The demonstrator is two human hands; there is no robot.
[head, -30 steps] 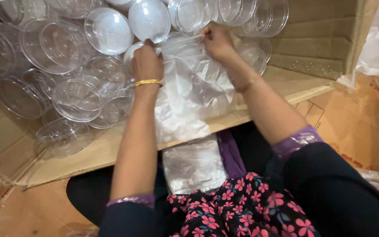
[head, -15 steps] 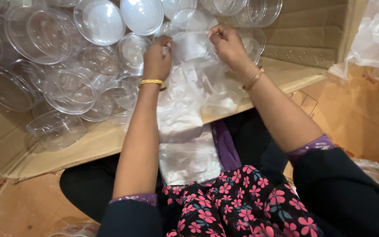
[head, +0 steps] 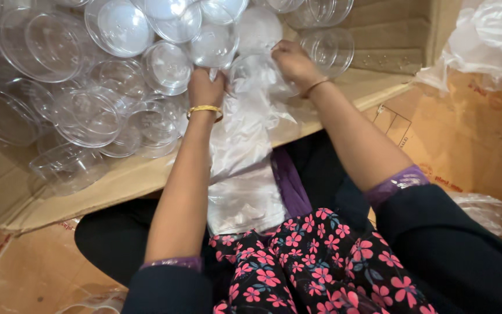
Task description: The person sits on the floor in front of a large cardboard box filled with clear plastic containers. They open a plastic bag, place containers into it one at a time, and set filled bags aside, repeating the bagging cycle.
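While gripping plastic bag [head: 245,145], hands [head: 204,88] near cups [head: 164,67].

clear round plastic lids [head: 88,110], upper left: glossy, smooth | thin translucent plastic bag [head: 245,163], centre: crinkled, shiny | brown corrugated cardboard box [head: 42,197]: matt, rough | gold metal bangle [head: 204,109]: polished

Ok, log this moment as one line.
left hand: grips clear plastic bag | right hand: pinches bag's top | around: clear plastic lids, cardboard box
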